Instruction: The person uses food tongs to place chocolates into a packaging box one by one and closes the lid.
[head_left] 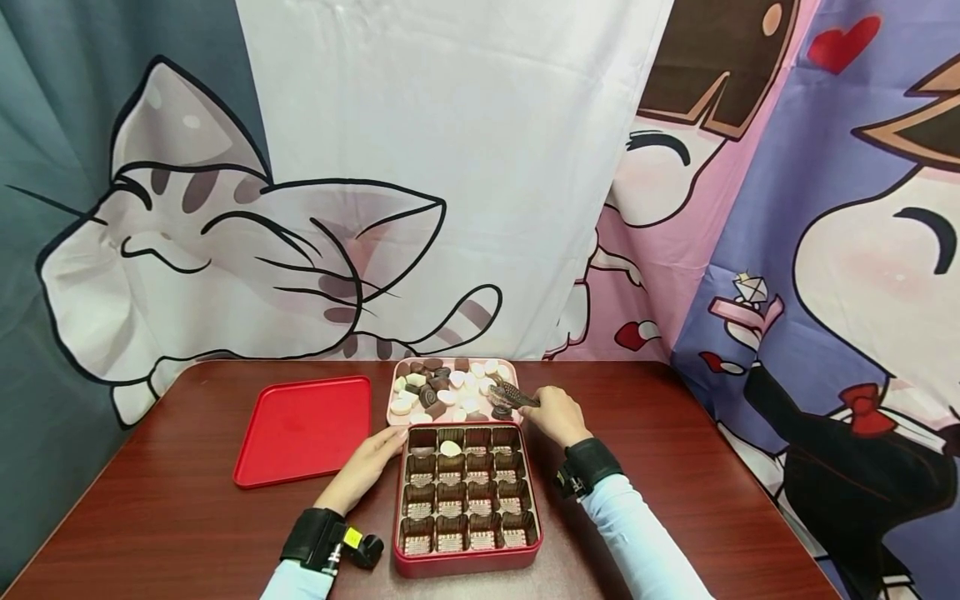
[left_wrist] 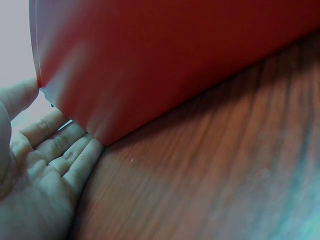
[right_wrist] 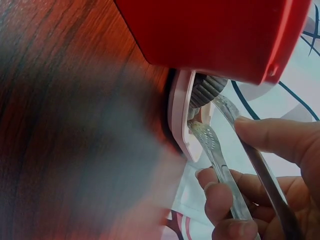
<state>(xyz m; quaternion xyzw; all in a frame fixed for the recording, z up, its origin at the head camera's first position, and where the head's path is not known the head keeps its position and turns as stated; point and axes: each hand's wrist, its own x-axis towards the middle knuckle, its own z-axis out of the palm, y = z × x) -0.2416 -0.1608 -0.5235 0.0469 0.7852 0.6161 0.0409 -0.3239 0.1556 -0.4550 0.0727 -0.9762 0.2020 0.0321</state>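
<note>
Your right hand [head_left: 553, 414] pinches ridged metal tongs [head_left: 513, 394], tips on a dark ribbed chocolate [head_left: 501, 409] in the pink tray [head_left: 393, 398] just ahead. Your left hand [head_left: 369, 462], fingers straight, presses the smooth red box [head_left: 471, 560] wall beside it.

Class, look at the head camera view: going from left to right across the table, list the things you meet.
Red lid → left hand → red box with brown compartments → right hand holding tongs. The pink tray of chocolates sits behind the box, so it is left out of the order.
</note>
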